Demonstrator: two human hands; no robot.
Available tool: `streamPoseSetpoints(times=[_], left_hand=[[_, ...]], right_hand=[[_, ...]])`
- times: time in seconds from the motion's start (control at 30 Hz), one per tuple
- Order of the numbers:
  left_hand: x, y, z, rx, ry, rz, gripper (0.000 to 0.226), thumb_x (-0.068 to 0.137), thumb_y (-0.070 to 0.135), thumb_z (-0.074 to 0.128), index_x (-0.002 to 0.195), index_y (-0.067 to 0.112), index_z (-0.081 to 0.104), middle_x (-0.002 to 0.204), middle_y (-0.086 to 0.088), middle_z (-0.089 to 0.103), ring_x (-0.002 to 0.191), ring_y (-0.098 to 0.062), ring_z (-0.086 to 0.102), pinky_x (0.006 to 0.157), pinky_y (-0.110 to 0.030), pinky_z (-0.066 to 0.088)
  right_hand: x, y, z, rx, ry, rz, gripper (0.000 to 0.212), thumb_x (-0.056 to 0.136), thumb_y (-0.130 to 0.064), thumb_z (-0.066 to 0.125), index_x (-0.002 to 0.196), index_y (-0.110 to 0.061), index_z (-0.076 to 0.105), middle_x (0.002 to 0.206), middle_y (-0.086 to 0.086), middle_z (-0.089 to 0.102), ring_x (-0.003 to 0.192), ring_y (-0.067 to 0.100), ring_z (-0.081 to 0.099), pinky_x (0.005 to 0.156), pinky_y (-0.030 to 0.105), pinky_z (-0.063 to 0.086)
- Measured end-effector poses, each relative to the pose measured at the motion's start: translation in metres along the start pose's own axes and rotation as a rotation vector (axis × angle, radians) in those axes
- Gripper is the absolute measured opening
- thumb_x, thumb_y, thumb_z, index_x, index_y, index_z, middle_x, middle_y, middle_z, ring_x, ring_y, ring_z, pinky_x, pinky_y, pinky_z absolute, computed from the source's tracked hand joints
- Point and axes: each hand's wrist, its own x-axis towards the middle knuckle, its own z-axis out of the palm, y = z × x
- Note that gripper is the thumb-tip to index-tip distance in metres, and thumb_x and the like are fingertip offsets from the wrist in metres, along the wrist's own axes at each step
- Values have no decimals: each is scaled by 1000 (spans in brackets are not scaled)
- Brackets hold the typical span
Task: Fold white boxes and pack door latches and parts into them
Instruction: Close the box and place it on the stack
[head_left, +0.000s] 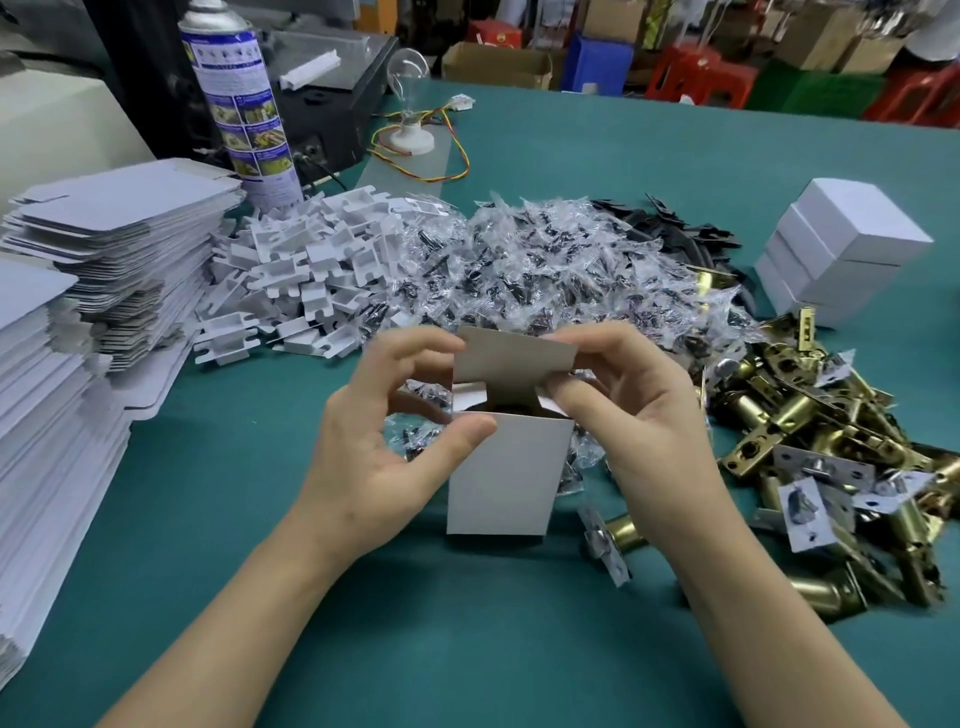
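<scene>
A white box (501, 475) stands upright on the green table (363, 623) in the middle of the head view, its top lid raised and its side flaps folded in. My left hand (384, 441) grips its left side, thumb on the front wall. My right hand (631, 415) pinches the right end of the lid. Something dark shows inside the box. Brass door latches (810, 457) lie heaped at the right. Small clear bags of screws (545, 260) form a pile behind the box.
Stacks of flat white box blanks (104, 249) fill the left side. White cardboard inserts (301, 270) lie heaped beside them. Closed white boxes (841, 249) are stacked at the far right. A spray can (239, 98) and a bulb on a socket (410, 98) stand behind.
</scene>
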Motion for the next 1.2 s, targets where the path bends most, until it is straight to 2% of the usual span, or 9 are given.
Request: streamPoseSetpoints(times=[0.13,0.37,0.47,0.6,0.77,0.87,0.97,1.07,1.2], left_hand=[[-1,-1,-1,9,-20,52,61,92,28,72,144,42,44,121,17,66,113,-20,66,93,-20,50],[-2,-3,0,18,-2,54,49,92,26,73,131,50,56,125,23,66,116,-12,65,98,-18,48],[-2,-4,-1,-29,-8,33,49,92,25,73,130,51,56,123,19,67,116,-18,65,101,-23,48],[-2,-4,2,-121,-25,7,52,93,23,72,133,44,47,112,7,70,109,-27,67,98,-34,50],[-3,-4,0,13,-25,19,14,92,25,72,105,22,69,102,8,68,95,-21,67,85,-30,52],[-2,-2,1,40,-22,8,8,91,24,71,94,17,72,98,10,68,90,-19,66,81,-24,49],[-2,-1,2,45,-15,17,7,92,23,69,91,17,71,99,13,70,92,-18,67,80,-27,51],[-2,-1,1,73,-10,49,3,93,25,69,96,24,69,99,22,69,91,-14,67,79,-26,50],[-3,-2,4,74,67,68,25,92,27,73,111,26,57,107,30,63,95,-10,68,79,-21,51]], right_hand=[[-3,-1,0,31,-22,9,34,91,0,62,95,-32,75,98,-9,74,97,7,68,85,22,53],[-3,4,3,99,-10,148,24,92,-10,57,95,-29,73,93,-4,75,86,9,68,77,18,51],[-6,8,5,216,-26,254,22,91,-14,56,104,-21,72,104,5,75,93,16,66,84,29,51],[-7,12,7,304,-65,421,44,89,-21,51,129,-6,62,132,24,65,108,31,56,92,50,38],[-7,11,6,347,-52,405,33,90,-14,52,119,2,54,131,32,59,106,31,52,92,50,36],[-7,10,6,356,-56,357,19,90,-10,54,104,-15,65,114,20,68,101,27,56,91,45,42],[-7,7,6,302,-47,278,28,89,-8,55,96,-29,73,103,4,72,92,17,62,84,29,51],[-7,4,5,237,-51,220,28,91,-7,55,91,-29,72,100,0,73,95,14,64,84,23,50],[-7,4,6,190,-31,195,26,93,-11,57,87,-30,74,96,-1,73,96,14,66,85,23,51]])
